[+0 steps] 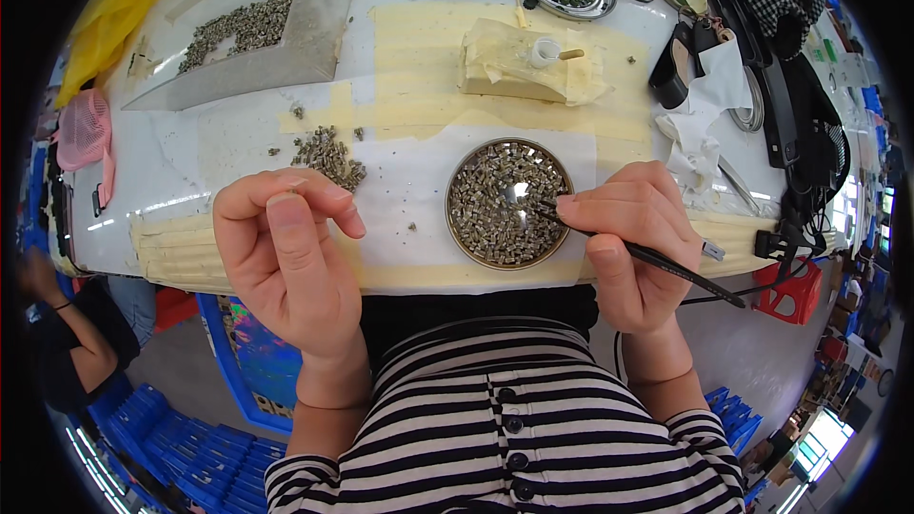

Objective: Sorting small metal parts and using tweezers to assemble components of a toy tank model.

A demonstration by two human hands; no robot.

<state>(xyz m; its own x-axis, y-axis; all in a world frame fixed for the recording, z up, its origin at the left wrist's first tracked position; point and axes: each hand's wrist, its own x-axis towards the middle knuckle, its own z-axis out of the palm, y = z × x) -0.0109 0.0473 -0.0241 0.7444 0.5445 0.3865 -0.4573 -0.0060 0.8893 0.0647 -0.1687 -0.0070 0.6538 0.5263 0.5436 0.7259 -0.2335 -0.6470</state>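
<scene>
My right hand (643, 238) grips a pair of black tweezers (666, 264). Their tips reach over a round metal-rimmed dish (451, 228) full of small silvery metal parts (500, 219). To the left of the dish, my left hand (295, 257) is raised above the table edge, palm turned up. Its thumb and forefinger come together in a pinch; whatever is between them is too small to make out. Just beyond that hand lies a loose heap of similar metal parts (328, 157) on the white table.
At the back left stands a clear bin (328, 24) holding more metal parts. A tape-covered block (509, 76) carries a small cup (545, 52). Behind it is a round tray (609, 5) with dark pieces. Black straps and bags (781, 86) crowd the right side. A person (81, 343) sits at left.
</scene>
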